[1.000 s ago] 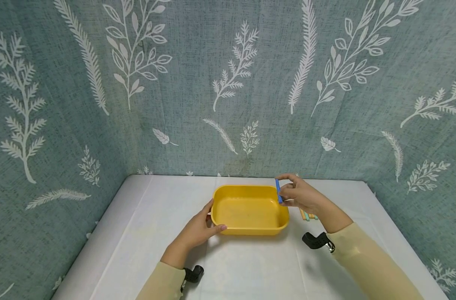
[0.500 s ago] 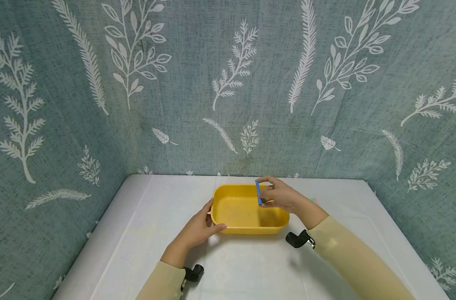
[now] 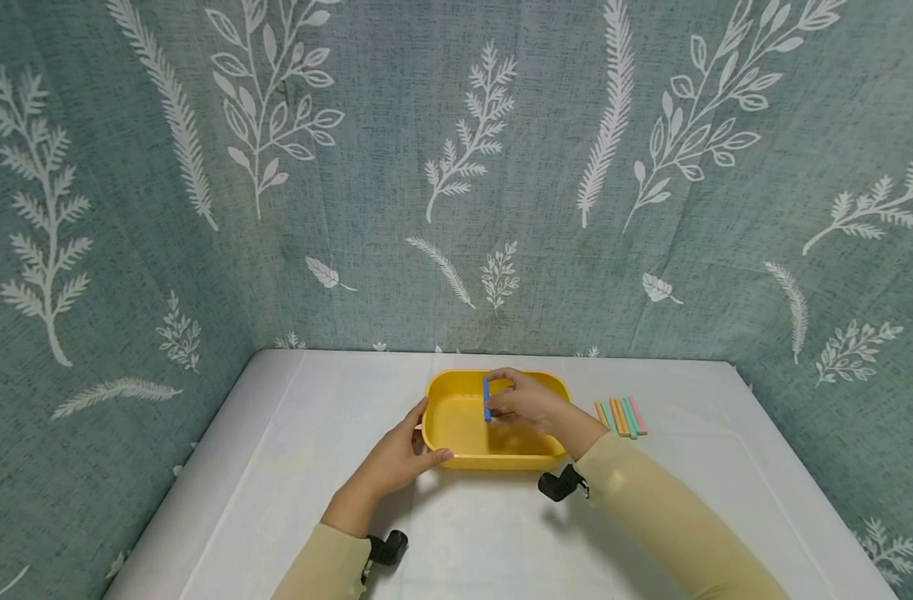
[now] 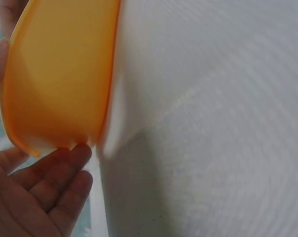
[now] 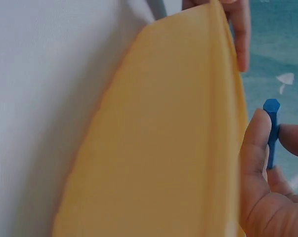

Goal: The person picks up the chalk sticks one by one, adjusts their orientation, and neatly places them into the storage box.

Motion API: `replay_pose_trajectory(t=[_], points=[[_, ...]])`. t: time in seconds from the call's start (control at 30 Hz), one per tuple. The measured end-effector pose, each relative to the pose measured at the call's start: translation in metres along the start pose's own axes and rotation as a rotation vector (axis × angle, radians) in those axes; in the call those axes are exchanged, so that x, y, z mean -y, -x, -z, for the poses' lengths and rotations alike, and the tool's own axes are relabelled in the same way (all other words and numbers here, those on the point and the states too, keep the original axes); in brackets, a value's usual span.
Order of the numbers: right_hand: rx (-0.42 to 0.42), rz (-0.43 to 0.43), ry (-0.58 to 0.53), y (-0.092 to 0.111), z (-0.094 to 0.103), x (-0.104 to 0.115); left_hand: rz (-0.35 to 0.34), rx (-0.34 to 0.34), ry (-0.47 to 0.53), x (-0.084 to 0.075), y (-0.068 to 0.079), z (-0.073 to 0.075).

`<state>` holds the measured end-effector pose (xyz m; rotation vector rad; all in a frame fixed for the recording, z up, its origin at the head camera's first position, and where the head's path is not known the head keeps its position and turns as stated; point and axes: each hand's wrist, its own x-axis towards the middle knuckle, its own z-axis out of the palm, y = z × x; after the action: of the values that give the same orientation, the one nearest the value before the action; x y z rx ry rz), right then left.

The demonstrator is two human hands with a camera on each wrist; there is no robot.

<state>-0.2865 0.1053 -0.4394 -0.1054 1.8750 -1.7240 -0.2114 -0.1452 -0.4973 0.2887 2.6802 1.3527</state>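
Observation:
A yellow plastic tub (image 3: 464, 433) stands on the white-covered table, its opening facing up. My left hand (image 3: 396, 458) grips its left end, thumb over the near rim and fingers along the outside wall; the left wrist view shows the fingertips (image 4: 82, 154) against the tub wall. Over the tub's inside, my right hand (image 3: 527, 400) pinches a slim blue stick (image 3: 487, 400) between thumb and fingers. In the right wrist view this blue stick (image 5: 271, 131) has a six-sided end and sits above the tub's rim. Part of the tub's right side is hidden by the right hand.
To the right of the tub, several slim sticks (image 3: 623, 417) in orange, green and pink lie side by side on the table (image 3: 711, 467). A green leaf-patterned curtain (image 3: 546, 275) rises behind the table and along both sides. Each wrist bears a black camera mount (image 3: 561, 483).
My right hand has carried the blue stick leftward and a little down, from the tub's right rim to over its middle. The coloured sticks on the right have come into view. The left hand stays put.

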Motion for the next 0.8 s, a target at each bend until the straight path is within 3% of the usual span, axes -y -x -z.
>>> replay_pose_trajectory(t=[0.4, 0.8], points=[[-0.025, -0.015, -0.04, -0.026, -0.021, -0.022, -0.02, 0.003, -0.007, 0.001, -0.001, 0.001], [-0.121, -0.042, 0.072, -0.039, -0.033, -0.035, -0.022, -0.002, -0.007, 0.003, -0.001, -0.002]])
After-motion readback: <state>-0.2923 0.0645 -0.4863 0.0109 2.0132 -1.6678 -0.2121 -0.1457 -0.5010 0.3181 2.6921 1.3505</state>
